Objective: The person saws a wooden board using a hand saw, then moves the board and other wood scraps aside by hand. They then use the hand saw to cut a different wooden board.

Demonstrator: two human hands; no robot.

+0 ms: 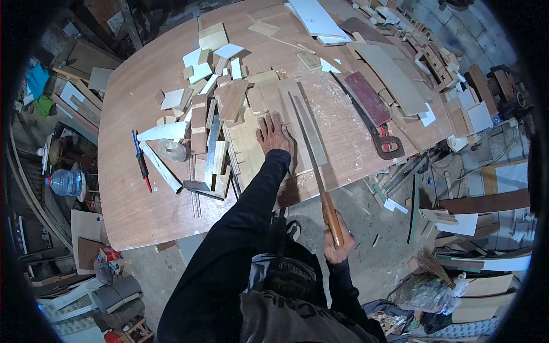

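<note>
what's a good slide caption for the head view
Left hand flat on a pale board, right hand gripping a handsaw laid along it on a cluttered workbench.

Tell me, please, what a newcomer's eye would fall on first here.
Probably the long handsaw at the table's near edge, its wooden handle gripped by the right hand, while the left hand lies flat on a pale board. Behind them, a heap of wood offcuts litters the big brown table.

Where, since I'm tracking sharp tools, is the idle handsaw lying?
In the head view the idle handsaw lies on the table, right of the left hand, handle at the near edge, beside the reddish board.
</note>
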